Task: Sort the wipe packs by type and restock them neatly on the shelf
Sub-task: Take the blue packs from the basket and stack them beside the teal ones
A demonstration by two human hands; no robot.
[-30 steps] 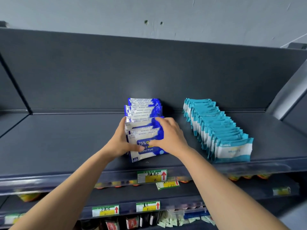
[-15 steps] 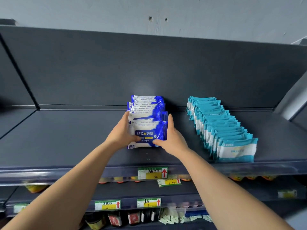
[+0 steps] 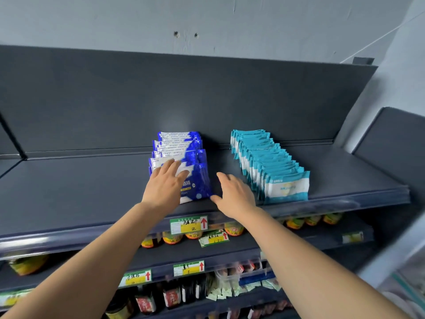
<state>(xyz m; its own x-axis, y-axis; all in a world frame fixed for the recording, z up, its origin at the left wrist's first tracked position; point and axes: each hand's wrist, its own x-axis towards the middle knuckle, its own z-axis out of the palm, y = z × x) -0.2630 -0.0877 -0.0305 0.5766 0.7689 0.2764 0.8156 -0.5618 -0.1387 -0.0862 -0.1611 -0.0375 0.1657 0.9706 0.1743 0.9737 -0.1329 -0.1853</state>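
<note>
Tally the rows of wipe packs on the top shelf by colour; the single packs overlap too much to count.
Row of dark blue and white plastic wipe packs: 1
Row of teal and white plastic wipe packs: 1
Total: 2 rows

We're clearly in a small shop: dark metal shelf (image 3: pixel 92 192), handwritten price tags (image 3: pixel 188 224) along the front edges, jars (image 3: pixel 173 237) and bottles (image 3: pixel 171 295) stocked on the rows underneath.

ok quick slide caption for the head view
Left hand rests on the blue wipe packs, right hand open beside them, teal packs lined up nearby.
</note>
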